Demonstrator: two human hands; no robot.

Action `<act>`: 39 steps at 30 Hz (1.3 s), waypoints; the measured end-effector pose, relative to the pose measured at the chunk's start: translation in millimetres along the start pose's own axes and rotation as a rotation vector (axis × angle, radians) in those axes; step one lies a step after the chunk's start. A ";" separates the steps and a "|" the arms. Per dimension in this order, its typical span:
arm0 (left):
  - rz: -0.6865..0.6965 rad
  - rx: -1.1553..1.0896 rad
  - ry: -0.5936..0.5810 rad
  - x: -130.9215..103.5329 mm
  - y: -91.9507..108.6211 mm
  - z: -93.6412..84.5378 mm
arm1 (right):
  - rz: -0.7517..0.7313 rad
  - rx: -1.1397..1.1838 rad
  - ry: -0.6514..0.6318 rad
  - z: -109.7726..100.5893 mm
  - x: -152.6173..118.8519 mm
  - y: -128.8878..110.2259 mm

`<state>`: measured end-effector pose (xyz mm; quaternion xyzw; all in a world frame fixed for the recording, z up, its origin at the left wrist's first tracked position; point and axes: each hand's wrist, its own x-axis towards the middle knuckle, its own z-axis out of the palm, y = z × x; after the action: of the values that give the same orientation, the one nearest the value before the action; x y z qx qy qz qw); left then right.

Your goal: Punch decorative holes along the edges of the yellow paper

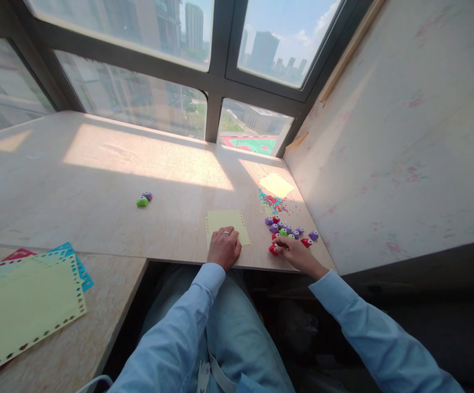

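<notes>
My left hand (224,246), with a ring on one finger, rests on the near part of a pale yellow sheet (225,218). Its fingers are curled and their undersides are hidden. The sheet has small punched holes along its side edges. To the right, my right hand (296,254) is closed with thumb and fingers on a red craft punch (273,249) near the table's front edge. Just beyond it lies a cluster of several small purple, green and red punches, among them a purple punch (313,235) and a red punch (306,242).
Coloured paper bits (273,203) lie scattered behind the punches, near a yellow paper (276,185) in sunlight. A green punch (142,202) and a purple punch (147,195) sit to the left. Large punched yellow sheets (28,311) overlap blue and red ones at front left. A wall (404,136) bounds the right.
</notes>
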<state>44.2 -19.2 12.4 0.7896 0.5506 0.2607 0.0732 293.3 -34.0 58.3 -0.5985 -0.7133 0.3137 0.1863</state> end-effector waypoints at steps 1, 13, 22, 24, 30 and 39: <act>0.001 0.000 0.002 0.0 -0.1 0.4 | 0.007 0.075 0.004 0.2 -0.3 1.9; 0.009 -0.040 0.031 0.1 -1.8 2.8 | 0.120 0.583 0.129 -22.2 -14.5 4.8; 0.013 -0.046 0.039 -0.1 -4.7 5.1 | 0.065 0.112 0.330 -80.1 26.7 27.9; 0.011 -0.046 0.040 -0.1 -4.6 4.6 | 0.051 -0.116 0.343 -87.5 41.8 37.5; 0.015 -0.055 0.048 0.5 -4.1 3.1 | 0.080 -0.465 0.174 -88.4 72.5 52.1; 0.005 -0.065 0.044 -1.4 -3.3 3.4 | -0.003 -0.402 0.202 -88.3 64.7 40.5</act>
<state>42.8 -18.6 7.7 0.7823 0.5413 0.2959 0.0860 365.9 52.2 88.9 -0.6511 -0.7399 0.1034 0.1343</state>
